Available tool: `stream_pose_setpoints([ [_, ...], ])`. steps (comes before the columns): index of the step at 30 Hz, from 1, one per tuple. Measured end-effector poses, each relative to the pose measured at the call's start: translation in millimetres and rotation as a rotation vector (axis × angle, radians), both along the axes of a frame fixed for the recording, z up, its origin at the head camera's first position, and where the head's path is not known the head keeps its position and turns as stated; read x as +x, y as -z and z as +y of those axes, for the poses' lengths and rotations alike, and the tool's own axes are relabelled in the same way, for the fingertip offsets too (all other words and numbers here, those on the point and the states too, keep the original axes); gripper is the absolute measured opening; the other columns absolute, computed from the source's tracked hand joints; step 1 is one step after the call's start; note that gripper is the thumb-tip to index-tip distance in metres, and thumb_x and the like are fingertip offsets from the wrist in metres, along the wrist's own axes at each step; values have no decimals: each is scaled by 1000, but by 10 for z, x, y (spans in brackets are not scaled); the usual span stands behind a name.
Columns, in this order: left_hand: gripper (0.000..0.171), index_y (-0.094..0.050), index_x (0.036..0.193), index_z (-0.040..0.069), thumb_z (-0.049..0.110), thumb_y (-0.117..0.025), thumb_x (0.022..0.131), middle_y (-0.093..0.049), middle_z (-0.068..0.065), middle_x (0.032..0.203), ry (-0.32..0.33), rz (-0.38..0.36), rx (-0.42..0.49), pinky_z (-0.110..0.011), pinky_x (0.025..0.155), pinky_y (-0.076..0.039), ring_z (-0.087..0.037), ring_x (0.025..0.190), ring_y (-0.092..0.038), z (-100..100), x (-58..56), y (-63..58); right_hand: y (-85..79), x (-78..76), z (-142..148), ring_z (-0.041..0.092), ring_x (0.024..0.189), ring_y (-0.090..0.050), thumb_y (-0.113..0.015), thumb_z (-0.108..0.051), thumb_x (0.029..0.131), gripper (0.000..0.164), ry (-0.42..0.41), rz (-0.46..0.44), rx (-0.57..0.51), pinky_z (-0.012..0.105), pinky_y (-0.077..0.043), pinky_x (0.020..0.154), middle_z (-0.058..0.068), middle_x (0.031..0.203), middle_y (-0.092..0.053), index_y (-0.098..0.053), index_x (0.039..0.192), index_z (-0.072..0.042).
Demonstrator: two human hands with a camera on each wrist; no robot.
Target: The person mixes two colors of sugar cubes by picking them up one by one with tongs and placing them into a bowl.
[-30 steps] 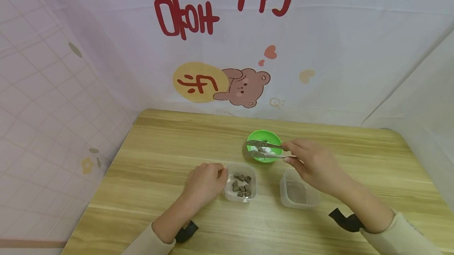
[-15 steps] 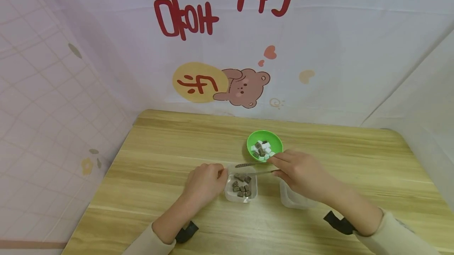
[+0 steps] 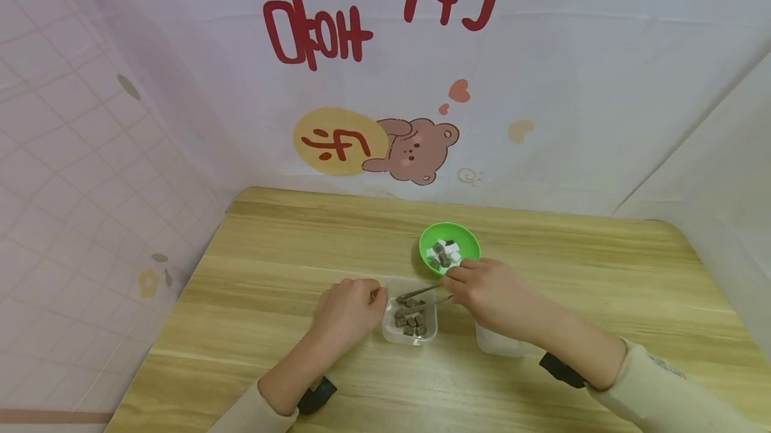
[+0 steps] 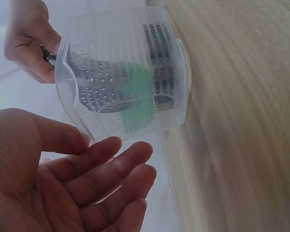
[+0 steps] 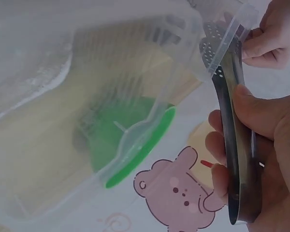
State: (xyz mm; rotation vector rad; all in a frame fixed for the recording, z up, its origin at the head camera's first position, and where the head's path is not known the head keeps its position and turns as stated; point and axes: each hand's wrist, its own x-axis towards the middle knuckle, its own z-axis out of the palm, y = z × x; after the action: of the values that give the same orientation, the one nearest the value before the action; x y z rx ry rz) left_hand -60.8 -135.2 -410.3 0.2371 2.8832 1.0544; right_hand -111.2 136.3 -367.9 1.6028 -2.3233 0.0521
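Note:
My left hand (image 3: 346, 312) pinches the left rim of a small clear plastic container (image 3: 415, 340) between thumb and index finger, the other fingers loosely bent below it in the left wrist view. Several brown cubes (image 3: 412, 330) lie on its floor. My right hand (image 3: 494, 300) grips metal food tongs (image 5: 239, 145). Their perforated tips (image 4: 104, 87) are spread apart inside the container, over the cubes; whether they touch one is unclear. Behind it stands a green bowl (image 3: 470, 239) with white cubes (image 3: 454, 249) and a few brown cubes (image 3: 444, 260) mixed in.
A second clear plastic container (image 3: 498, 344) stands to the right, partly hidden under my right hand and forearm. Wooden tabletop (image 3: 289, 239) surrounds everything. A white printed cloth (image 3: 578, 118) rises along its back edge, with more cloth at both sides.
My right hand has carried the tongs from over the green bowl left and toward me, down into the container of brown cubes. The left hand stays put on that container's rim.

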Motion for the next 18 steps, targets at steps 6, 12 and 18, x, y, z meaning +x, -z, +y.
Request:
stream_pose_setpoints([
  [6, 46, -46, 60, 20, 23, -58, 104, -34, 11, 49, 10, -3, 13, -25, 43, -27, -5, 43, -29, -5, 5, 3, -60, -2, -100, 16, 81, -63, -86, -9, 80, 26, 10, 30, 101, 30, -54, 69, -3, 91, -70, -75, 103, -7],
  [12, 47, -46, 59, 21, 23, -57, 105, -35, 11, 48, 17, -5, 13, -24, 42, -27, -5, 42, -30, -4, 8, 10, -85, 4, -180, 16, 80, -63, -85, -7, 79, 22, 16, 50, 151, 30, -52, 66, -3, 85, -68, -75, 99, -8],
  [18, 47, -45, 59, 21, 23, -58, 105, -34, 12, 48, 16, 6, 4, -24, 42, -27, -4, 42, -29, -4, 7, 17, -89, -8, -217, 17, 77, -62, -84, -6, 78, 22, 31, 50, 171, 31, -52, 64, -3, 82, -66, -75, 97, -8],
])
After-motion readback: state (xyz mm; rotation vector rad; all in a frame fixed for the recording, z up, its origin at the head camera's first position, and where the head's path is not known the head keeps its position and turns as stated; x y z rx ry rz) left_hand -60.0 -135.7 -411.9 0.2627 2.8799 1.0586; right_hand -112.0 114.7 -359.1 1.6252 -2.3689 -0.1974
